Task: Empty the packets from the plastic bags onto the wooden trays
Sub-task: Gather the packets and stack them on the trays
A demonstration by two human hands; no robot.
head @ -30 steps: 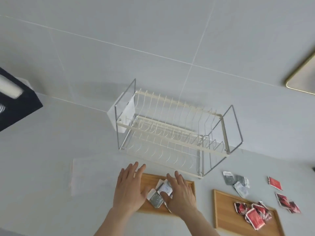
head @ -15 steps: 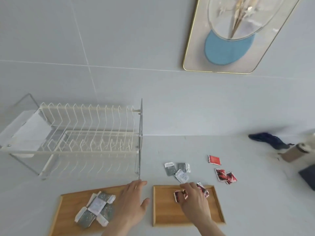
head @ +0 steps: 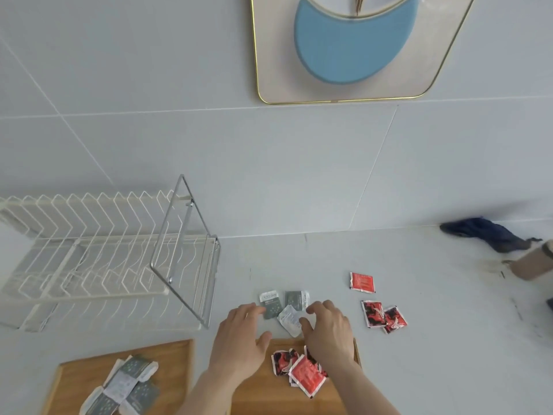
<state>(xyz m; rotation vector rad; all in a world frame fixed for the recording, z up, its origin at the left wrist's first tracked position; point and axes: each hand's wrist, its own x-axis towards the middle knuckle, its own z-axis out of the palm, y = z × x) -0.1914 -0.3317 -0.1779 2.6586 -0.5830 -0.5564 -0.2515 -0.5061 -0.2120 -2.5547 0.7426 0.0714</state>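
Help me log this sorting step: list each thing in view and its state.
Left tray: holds a pile of grey packets.
Right tray: holds red packets.
Loose grey packets: on the counter, off the trays.
Loose red packets: on the counter, three, off the trays.
Left hand: open, at the loose grey packets.
Right hand: fingers curled over them.
Dish rack: empty.

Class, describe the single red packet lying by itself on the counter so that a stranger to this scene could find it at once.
Start at the right wooden tray near the bottom edge, then look beyond it and to the right across the grey counter. Past the overlapping pair of red packets lies the lone red packet, nearest the wall. It touches nothing and shows a plain red face.
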